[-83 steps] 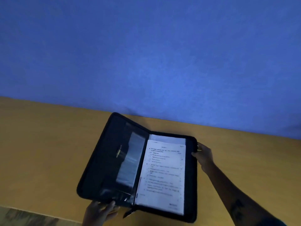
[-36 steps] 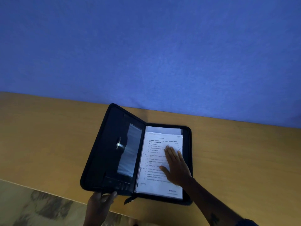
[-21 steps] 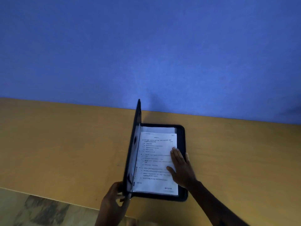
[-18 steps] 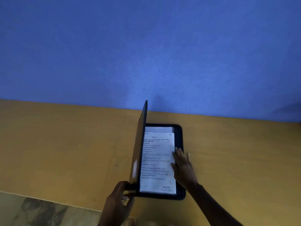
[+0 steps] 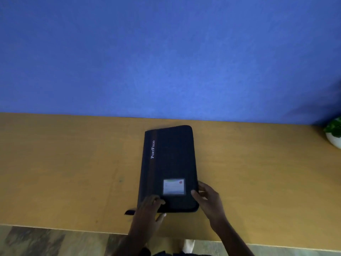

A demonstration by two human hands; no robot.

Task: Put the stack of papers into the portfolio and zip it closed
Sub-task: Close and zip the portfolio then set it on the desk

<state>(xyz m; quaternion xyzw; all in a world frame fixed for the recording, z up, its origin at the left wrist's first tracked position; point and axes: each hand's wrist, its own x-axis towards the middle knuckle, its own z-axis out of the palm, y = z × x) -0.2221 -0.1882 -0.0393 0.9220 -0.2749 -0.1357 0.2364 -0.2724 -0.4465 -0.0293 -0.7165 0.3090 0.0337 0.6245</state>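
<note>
The black portfolio (image 5: pixel 168 163) lies folded shut on the wooden table (image 5: pixel 73 172), with "PortFolio" printed along its spine side and a small card window low on the cover. The papers are hidden inside it. My left hand (image 5: pixel 148 212) rests on the cover's near left corner, fingers flat on top and thumb under the near edge. My right hand (image 5: pixel 208 198) holds the near right edge, with the thumb on the cover and the fingers at the side. A black zipper tab (image 5: pixel 130 212) sticks out at the near left corner.
A blue wall (image 5: pixel 166 58) stands right behind the table. A small plant in a white pot (image 5: pixel 335 135) sits at the far right edge. The table's near edge runs just below my hands, with patterned floor (image 5: pixel 36 241) beyond it.
My left hand swung the upright cover down onto the papers, so the portfolio is now folded shut. My right hand slid off the page to the near right edge.
</note>
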